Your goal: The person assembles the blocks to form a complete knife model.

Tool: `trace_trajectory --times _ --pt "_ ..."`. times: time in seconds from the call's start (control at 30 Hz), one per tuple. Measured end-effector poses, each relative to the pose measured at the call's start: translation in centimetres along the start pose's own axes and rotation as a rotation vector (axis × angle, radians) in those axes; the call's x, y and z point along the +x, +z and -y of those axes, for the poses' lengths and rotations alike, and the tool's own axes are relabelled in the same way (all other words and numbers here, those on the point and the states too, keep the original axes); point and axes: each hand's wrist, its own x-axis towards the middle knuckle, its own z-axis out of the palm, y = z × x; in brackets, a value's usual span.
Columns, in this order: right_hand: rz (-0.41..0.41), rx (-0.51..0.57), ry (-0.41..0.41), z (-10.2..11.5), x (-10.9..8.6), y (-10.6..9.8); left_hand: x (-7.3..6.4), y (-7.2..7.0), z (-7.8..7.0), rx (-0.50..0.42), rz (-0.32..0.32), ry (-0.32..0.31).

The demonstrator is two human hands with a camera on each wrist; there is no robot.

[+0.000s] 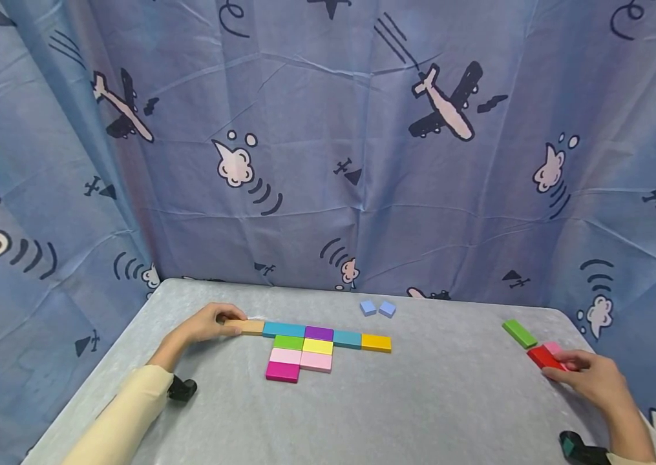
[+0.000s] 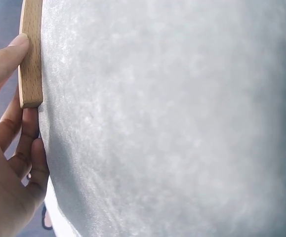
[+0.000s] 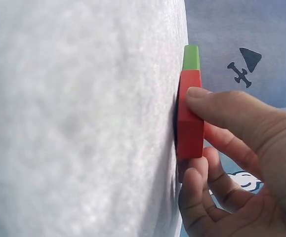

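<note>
- left hand (image 1: 210, 324) pinches the wooden block (image 1: 254, 327), at the row's left end beside a long blue block (image 1: 284, 330);
- right hand (image 1: 596, 378) grips the red block (image 1: 543, 358) on the table's (image 1: 421, 407) right side; the green block (image 1: 519, 333) lies just beyond

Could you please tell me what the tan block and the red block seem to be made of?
The tan block looks like smooth, unpainted wood: fine grain flecks show. The red block is smooth and evenly coloured, without visible grain; perhaps painted wood, though plastic is possible.
</note>
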Motion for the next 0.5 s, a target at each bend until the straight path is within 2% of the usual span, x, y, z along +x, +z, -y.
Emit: trace_trajectory --times 0.33,0.5 --pt "0.022 0.018 0.002 1.04 -0.3 -0.45 -0.05 -0.05 0.07 -0.011 0.0 -0.001" --pt "0.094 0.047 -0.014 0.99 -0.2 -0.56 -0.07 -0.04 -0.05 -0.006 0.0 0.0"
